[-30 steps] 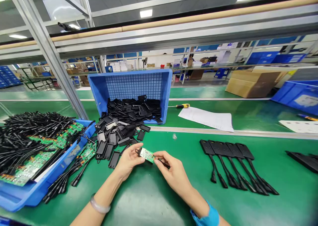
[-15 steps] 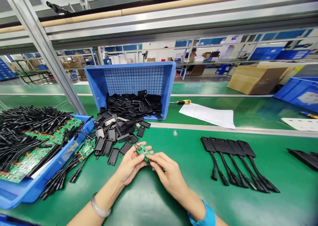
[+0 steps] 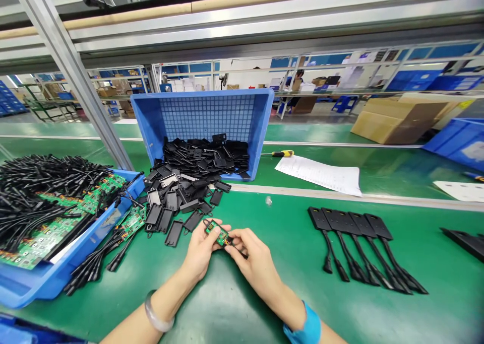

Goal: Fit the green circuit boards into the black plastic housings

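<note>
A small green circuit board [image 3: 217, 233] lies in a black plastic case, held over the green bench. My left hand [image 3: 202, 246] is closed round the case, its thumb pressing on the board. Fingers of my right hand [image 3: 251, 256] pinch the near right end, where thin coloured wires and a black cable show. Loose black case halves [image 3: 174, 233] lie just beyond my left hand. Several finished-looking black cases with cables [image 3: 350, 223] rest in a row at the right.
A tipped blue crate [image 3: 202, 93] full of black cases stands behind. Another blue bin [image 3: 81, 248] at the left holds boards with cables. A screwdriver [image 3: 283, 153], a paper sheet [image 3: 321, 175] and a cardboard box [image 3: 393, 120] lie farther back. A metal post [image 3: 75, 77] rises at left.
The board now sits in the black case, with its dark rim showing around it. My right fingers have shifted slightly along the wires. The whole view has moved a little.
</note>
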A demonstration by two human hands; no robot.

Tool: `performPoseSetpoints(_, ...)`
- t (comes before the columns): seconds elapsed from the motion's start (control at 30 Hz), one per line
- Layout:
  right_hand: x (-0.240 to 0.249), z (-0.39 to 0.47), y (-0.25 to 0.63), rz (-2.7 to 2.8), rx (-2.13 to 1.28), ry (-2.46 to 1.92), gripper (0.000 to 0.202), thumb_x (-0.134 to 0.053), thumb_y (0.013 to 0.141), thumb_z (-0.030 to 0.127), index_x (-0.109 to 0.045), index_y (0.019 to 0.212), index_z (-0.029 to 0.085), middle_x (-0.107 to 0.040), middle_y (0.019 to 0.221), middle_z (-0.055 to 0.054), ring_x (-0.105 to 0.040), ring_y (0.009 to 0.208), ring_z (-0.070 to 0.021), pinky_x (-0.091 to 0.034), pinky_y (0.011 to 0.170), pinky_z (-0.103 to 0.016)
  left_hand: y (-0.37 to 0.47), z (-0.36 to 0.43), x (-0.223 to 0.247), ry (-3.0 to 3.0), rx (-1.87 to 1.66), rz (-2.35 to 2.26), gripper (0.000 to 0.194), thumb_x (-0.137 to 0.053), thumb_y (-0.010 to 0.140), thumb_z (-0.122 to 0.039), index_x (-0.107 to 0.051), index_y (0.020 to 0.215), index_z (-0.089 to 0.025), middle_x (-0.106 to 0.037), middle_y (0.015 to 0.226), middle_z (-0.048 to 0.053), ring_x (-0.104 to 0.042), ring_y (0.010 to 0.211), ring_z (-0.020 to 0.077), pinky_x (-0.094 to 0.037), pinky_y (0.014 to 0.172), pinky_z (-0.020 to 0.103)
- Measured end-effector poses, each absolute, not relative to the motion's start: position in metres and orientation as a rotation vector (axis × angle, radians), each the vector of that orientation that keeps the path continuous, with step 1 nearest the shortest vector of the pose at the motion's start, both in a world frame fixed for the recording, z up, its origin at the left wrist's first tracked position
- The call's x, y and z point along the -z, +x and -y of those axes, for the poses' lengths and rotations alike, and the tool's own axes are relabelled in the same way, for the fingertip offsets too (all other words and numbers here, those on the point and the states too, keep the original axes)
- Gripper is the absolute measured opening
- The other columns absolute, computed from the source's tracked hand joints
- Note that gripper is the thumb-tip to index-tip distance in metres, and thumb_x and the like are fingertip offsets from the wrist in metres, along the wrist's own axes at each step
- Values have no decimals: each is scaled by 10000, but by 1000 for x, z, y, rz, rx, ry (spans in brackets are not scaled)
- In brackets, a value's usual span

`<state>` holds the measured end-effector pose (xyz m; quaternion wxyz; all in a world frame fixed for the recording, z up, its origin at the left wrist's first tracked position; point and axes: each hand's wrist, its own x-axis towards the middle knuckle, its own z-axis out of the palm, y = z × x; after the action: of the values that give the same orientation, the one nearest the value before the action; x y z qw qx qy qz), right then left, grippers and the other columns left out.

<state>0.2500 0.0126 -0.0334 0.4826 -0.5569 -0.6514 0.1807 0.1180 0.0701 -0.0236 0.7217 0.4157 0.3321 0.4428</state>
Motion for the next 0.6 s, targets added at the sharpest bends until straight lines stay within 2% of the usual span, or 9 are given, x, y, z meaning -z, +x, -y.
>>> performPoseSetpoints(0.1,33,-13,252,1574,-502,-1458,87,-611,817,273,-564,803,200,-561,689,7,-507,575,-132,-429,540,-239,117,-71,24,971,-1006,-742,353,-692,751,-365,-524,972,-148,-702,927,105,-665,800,185,-526,714,302)
performPoseSetpoints(0.23,33,-15,257,1607,-605,-1523,233,-594,813,315,-566,615,195,-552,572,14,-485,543,-134,-362,520,-242,117,-69,25,1012,-1013,-726,377,-662,770,-389,-472,1014,-173,-701,950,98,-676,866,216,-529,758,337)
performPoseSetpoints(0.4,34,-18,255,1328,-996,-1397,285,-590,768,411,-573,603,179,-540,483,22,-481,451,-116,-361,466,-221,119,-68,27,1065,-1015,-737,368,-613,798,-418,-432,1024,-190,-704,940,96,-678,879,228,-532,759,360)
performPoseSetpoints(0.6,30,-18,249,1261,-911,-1409,294,-620,744,430,-603,601,174,-557,504,12,-496,472,-117,-381,487,-223,120,-68,25,1112,-1071,-731,344,-617,795,-414,-439,986,-190,-701,950,103,-669,909,228,-523,789,363)
